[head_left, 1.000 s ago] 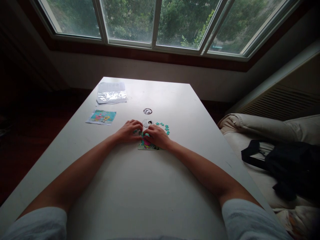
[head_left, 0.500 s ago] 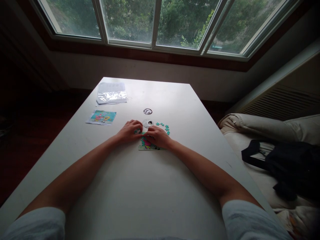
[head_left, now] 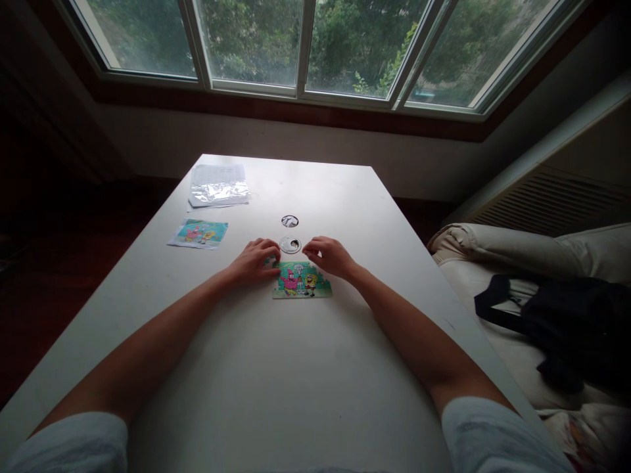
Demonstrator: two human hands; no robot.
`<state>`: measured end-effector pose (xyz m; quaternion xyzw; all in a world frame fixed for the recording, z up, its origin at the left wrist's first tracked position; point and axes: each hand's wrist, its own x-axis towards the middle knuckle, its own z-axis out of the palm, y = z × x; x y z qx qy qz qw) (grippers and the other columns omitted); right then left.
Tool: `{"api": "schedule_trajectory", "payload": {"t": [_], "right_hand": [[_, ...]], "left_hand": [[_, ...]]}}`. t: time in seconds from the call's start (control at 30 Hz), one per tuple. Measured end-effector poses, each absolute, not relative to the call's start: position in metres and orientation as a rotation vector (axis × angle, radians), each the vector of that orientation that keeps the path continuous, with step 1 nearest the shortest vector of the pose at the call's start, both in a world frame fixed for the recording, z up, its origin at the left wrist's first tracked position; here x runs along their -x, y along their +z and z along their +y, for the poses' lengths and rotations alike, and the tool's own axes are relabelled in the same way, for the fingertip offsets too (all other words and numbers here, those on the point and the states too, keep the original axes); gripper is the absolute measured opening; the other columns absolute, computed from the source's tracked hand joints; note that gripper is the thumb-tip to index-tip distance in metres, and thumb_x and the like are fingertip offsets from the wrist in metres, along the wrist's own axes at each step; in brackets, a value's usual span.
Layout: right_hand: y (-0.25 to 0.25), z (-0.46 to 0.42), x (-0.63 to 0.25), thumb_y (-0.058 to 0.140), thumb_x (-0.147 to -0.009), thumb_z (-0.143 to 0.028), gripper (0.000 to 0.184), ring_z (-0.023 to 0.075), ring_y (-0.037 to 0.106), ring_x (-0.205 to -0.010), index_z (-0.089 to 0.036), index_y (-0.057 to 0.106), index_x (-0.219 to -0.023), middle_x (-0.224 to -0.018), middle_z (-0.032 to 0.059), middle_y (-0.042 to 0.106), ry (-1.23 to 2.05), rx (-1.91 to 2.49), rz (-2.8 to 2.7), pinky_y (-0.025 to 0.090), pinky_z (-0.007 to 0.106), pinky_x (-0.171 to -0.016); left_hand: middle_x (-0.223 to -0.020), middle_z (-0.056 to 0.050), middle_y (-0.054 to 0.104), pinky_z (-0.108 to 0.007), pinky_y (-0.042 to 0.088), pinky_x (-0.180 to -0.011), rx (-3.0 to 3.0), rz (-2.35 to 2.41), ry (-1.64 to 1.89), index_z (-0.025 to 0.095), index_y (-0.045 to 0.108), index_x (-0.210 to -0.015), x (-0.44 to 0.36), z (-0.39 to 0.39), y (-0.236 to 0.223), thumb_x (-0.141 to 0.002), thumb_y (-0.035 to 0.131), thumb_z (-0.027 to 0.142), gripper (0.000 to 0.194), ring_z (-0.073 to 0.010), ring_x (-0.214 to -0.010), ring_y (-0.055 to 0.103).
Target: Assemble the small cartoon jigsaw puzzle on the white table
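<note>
A small jigsaw puzzle (head_left: 294,286) with pink, white and yellow cartoon figures on a green-blue ground lies nearly assembled on the white table; its upper edge is jagged. My left hand (head_left: 254,261) rests at its upper left corner, fingers curved and thumb apart from them. Small teal bits show in the gap of that hand. Just above the puzzle's upper right, my right hand (head_left: 332,256) has thumb and forefinger pinched together; anything between the tips is too small to make out. This hand covers the spot where loose pieces lay.
Beyond the hands lie two round discs, a nearer one (head_left: 290,244) and a farther one (head_left: 290,221). A printed picture sheet (head_left: 200,233) and a clear plastic sleeve with papers (head_left: 219,186) lie on the table's (head_left: 276,381) left. A dark bag (head_left: 576,328) rests on a pale seat at right.
My right hand has moved right and away from me, off the puzzle, uncovering its picture and covering the loose teal pieces. My left hand stays almost where it was.
</note>
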<state>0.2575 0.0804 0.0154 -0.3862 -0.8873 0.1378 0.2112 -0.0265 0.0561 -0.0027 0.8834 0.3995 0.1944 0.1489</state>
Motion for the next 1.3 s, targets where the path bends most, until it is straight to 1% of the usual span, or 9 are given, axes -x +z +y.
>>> {"api": "schedule_trajectory", "payload": {"t": [0.13,0.2,0.33,0.47,0.6,0.8,0.97,1.17,1.3], "right_hand": [[0.036,0.096,-0.289,0.062,-0.090,-0.033,0.017,0.0146,0.056,-0.070,-0.021,0.072,-0.084,-0.079,0.0022,0.069,0.401,1.493,-2.554,0.032,0.027,-0.063],[0.042,0.098,-0.300,0.068,-0.083,-0.039,0.018,0.0152,0.056,-0.068,-0.022,0.069,-0.079,-0.078,0.0023,0.069,0.493,1.621,-2.662,0.030,0.027,-0.060],[0.047,0.094,-0.307,0.074,-0.076,-0.043,0.021,0.0171,0.058,-0.072,-0.023,0.068,-0.078,-0.085,0.0039,0.071,0.581,1.772,-2.733,0.030,0.027,-0.058],[0.046,0.089,-0.303,0.074,-0.077,-0.038,0.020,0.0184,0.060,-0.077,-0.025,0.068,-0.091,-0.094,0.0043,0.072,0.494,1.769,-2.681,0.031,0.027,-0.059],[0.045,0.088,-0.298,0.071,-0.079,-0.031,0.019,0.0182,0.061,-0.080,-0.025,0.067,-0.096,-0.098,0.0037,0.072,0.457,1.729,-2.685,0.031,0.026,-0.059],[0.041,0.088,-0.298,0.068,-0.079,-0.029,0.023,0.0184,0.059,-0.078,-0.025,0.064,-0.101,-0.095,0.0042,0.071,0.462,1.652,-2.707,0.031,0.027,-0.060],[0.038,0.092,-0.301,0.069,-0.077,-0.031,0.024,0.0163,0.057,-0.072,-0.024,0.061,-0.099,-0.090,0.0027,0.069,0.621,1.552,-2.677,0.033,0.026,-0.059],[0.034,0.104,-0.310,0.069,-0.078,-0.034,0.017,0.0160,0.060,-0.075,-0.021,0.066,-0.089,-0.088,0.0035,0.070,0.909,1.499,-2.611,0.039,0.024,-0.061],[0.031,0.109,-0.316,0.067,-0.081,-0.033,0.015,0.0158,0.061,-0.076,-0.021,0.070,-0.089,-0.087,0.0034,0.071,0.905,1.511,-2.592,0.040,0.024,-0.063]], "left_hand": [[-0.130,-0.004,0.059,-0.048,0.037,-0.107,-2.537,1.126,0.543,0.029,0.065,-0.104,0.027,0.055,-0.001,-0.081,0.072,0.047,0.030,-0.0298,-0.124,0.048],[-0.130,-0.005,0.059,-0.048,0.038,-0.106,-2.535,1.123,0.539,0.029,0.065,-0.105,0.027,0.055,0.000,-0.082,0.072,0.048,0.031,-0.0299,-0.124,0.048],[-0.130,-0.004,0.060,-0.048,0.038,-0.106,-2.539,1.132,0.552,0.029,0.065,-0.105,0.027,0.056,-0.001,-0.082,0.071,0.049,0.030,-0.0293,-0.123,0.049],[-0.129,-0.005,0.060,-0.048,0.039,-0.104,-2.548,1.138,0.556,0.029,0.065,-0.104,0.028,0.058,-0.004,-0.084,0.069,0.047,0.027,-0.0295,-0.122,0.050],[-0.128,-0.005,0.062,-0.047,0.040,-0.104,-2.560,1.136,0.565,0.028,0.065,-0.105,0.029,0.059,-0.004,-0.089,0.061,0.040,0.020,-0.0282,-0.121,0.051],[-0.127,-0.005,0.063,-0.046,0.040,-0.104,-2.559,1.135,0.575,0.028,0.066,-0.104,0.029,0.060,-0.004,-0.091,0.057,0.036,0.018,-0.0272,-0.119,0.052],[-0.127,-0.005,0.063,-0.047,0.040,-0.106,-2.543,1.131,0.576,0.028,0.066,-0.104,0.030,0.060,-0.003,-0.091,0.057,0.037,0.019,-0.0276,-0.121,0.052],[-0.126,-0.004,0.063,-0.045,0.041,-0.105,-2.539,1.109,0.594,0.028,0.067,-0.103,0.032,0.061,-0.003,-0.093,0.054,0.037,0.018,-0.0260,-0.118,0.054],[-0.125,-0.004,0.063,-0.044,0.041,-0.105,-2.538,1.116,0.598,0.028,0.067,-0.102,0.033,0.061,-0.003,-0.093,0.053,0.035,0.018,-0.0254,-0.117,0.055]]}}
